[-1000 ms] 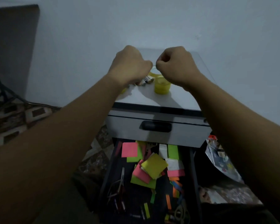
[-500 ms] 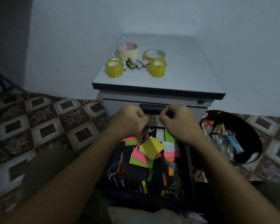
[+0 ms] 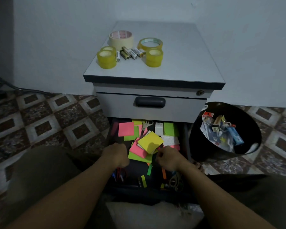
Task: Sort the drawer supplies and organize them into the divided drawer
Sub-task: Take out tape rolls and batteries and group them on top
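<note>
Drawer supplies lie jumbled in the open dark lower drawer (image 3: 138, 168) of the small grey cabinet (image 3: 149, 111). A square yellow sticky-note pad (image 3: 149, 142) rests on pink and green paper notes (image 3: 126, 129), with loose coloured paper strips (image 3: 149, 169) nearer you. The cabinet stands against a pale wall (image 3: 56, 38) on a brown-and-white patterned tile floor (image 3: 48, 116). On its flat grey table top (image 3: 180, 55), translucent yellow tape rolls (image 3: 106, 58) and a cream masking-tape roll (image 3: 120, 38) surround a row of batteries (image 3: 130, 53). A round black bin (image 3: 196, 138) full of packaging stands just right of the cabinet.

You reach both forearms down over the drawer. Your left grip (image 3: 116, 155) is a closed fist, knuckles up, over the drawer's left part. Your right grip (image 3: 168, 158) is curled too, just beside the yellow pad's near corner. You hold nothing that shows in either.
</note>
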A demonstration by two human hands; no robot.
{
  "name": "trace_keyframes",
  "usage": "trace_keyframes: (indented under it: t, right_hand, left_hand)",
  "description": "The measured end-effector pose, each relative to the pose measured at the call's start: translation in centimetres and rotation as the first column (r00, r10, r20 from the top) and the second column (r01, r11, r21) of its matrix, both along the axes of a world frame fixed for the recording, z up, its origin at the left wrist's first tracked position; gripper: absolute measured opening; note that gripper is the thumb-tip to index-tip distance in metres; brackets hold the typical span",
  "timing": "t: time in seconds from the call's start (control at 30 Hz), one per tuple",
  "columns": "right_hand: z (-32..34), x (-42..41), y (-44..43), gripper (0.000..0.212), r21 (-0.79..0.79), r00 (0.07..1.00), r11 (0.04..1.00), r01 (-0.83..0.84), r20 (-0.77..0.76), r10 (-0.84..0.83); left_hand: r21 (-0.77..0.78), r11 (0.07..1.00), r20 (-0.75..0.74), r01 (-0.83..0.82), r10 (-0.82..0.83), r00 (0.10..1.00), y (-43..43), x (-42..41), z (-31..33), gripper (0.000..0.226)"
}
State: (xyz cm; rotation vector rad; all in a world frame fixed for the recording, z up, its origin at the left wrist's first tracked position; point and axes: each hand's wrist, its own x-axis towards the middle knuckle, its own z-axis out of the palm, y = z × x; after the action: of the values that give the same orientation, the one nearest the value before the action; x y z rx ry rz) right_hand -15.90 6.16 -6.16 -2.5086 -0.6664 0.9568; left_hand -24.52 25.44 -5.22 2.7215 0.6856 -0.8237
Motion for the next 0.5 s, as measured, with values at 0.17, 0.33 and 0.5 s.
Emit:
trace_keyframes:
  t: [0.17, 0.33, 0.5]
  right_hand:
    - [-1.5, 0.0, 0.0, 0.025, -0.052, 0.999, 0.999, 0.005, -0.035, -0.006]
    - [-2.0, 0.9, -1.1, 0.025, -0.049, 0.996, 0.995, 0.087, -0.031, -0.089]
    - [-2.9, 0.0, -1.5, 0.032, -0.11, 0.997, 0.992, 0.062, -0.031, -0.066]
  left_hand:
    - [0.055, 0.998, -0.064, 0.015, -0.012, 0.998, -0.2, -1.1, -1.9, 0.039]
    - [0.125, 0.992, -0.069, 0.035, -0.026, 0.997, -0.2, -1.3, -3.1, 0.039]
    - [0.064, 0.998, 0.026, 0.016, -0.018, 1.0, -0.8, -1.0, -3.0, 0.036]
